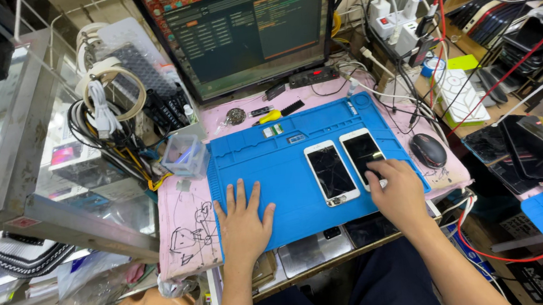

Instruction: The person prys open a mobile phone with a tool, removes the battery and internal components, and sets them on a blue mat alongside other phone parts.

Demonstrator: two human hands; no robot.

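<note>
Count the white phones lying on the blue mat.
2. One white phone with a cracked screen lies mid-mat, untouched. The other phone lies just right of it, under the right hand. The left hand rests flat on the mat. More devices beyond the mat may be hidden.

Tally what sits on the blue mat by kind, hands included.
White phones: 2, one with a cracked screen, one under the right hand
Hands: 2, the left hand flat on the blue mat
Total: 4
</note>
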